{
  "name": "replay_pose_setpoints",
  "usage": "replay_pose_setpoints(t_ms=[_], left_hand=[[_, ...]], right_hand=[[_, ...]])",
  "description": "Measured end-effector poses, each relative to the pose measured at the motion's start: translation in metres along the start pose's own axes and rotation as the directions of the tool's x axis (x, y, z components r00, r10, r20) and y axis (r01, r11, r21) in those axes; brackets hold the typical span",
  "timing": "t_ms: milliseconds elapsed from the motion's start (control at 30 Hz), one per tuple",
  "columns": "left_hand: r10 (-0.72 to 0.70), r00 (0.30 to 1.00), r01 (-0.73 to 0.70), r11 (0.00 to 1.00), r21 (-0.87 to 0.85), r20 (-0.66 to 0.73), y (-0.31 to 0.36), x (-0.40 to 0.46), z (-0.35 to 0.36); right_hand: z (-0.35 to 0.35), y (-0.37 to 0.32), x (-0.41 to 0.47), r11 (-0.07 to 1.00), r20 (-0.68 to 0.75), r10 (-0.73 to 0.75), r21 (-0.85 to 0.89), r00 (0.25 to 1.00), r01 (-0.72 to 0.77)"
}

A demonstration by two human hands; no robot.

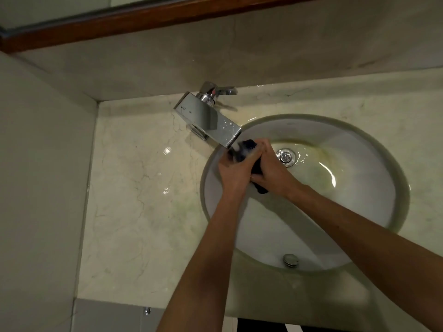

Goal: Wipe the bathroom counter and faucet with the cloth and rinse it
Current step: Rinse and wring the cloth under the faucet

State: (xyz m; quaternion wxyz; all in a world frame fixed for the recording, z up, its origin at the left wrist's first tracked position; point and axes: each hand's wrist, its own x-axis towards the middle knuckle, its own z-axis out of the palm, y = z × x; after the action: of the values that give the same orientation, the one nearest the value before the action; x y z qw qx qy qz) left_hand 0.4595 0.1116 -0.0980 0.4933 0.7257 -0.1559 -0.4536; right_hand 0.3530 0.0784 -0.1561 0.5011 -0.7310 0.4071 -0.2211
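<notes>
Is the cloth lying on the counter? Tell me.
No, both the left hand and right hand grip the dark cloth over the sink.

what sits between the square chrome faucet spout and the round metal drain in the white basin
In the head view, both hands, left hand and right hand, gripping the dark cloth.

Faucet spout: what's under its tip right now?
Under the tip of the faucet spout, both hands, left hand and right hand, grip the dark cloth over the sink. Most of the cloth is hidden by the fingers; whether water runs is unclear.
</notes>
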Motion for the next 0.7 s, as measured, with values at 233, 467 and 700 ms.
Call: replay_pose_setpoints(t_ms=[233,467,700], left_hand=[[0.079,0.975,-0.081,0.997,-0.002,-0.207,0.000,-0.016,0.007],[0.181,0.941,-0.173,0.983,0.054,-0.285,-0.006,-0.022,-0.001],[0.110,0.964,-0.104,0.994,0.036,-0.241,-0.001,-0.013,-0.009]], right_hand=[[-0.002,0.013,0.012,0.996,0.168,0.088,0.016,0.982,-0.092],[0.020,0.011,0.025,0.976,0.153,0.214,-0.069,0.965,-0.205],[-0.015,-0.020,0.035,0.960,0.347,0.271,-0.164,0.898,-0.226]])
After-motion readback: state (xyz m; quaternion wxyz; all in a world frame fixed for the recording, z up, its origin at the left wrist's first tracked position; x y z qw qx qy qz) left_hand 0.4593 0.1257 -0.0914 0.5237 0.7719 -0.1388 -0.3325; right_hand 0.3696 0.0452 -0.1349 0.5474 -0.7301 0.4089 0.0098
